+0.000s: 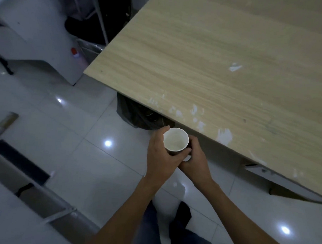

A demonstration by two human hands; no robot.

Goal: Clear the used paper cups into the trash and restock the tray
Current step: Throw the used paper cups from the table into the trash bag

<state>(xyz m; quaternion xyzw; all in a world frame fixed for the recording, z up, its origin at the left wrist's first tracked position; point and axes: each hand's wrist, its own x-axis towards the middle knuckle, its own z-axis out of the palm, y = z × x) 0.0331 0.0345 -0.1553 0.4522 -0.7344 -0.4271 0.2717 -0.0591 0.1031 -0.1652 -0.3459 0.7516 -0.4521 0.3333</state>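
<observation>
Paper cup [176, 140], empty, sits grasped by left hand [159, 155] and right hand [196, 161] beside the desk's [214, 68] near edge, close to the trash bin [136, 117]; not yet dropped in, and the tray, out of view, seemingly awaits restocking.

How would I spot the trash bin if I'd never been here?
Find the big wooden table. Look under its near edge, just beyond the white paper cup. The trash bin is lined with a black bag, dark against the pale floor tiles.
</observation>
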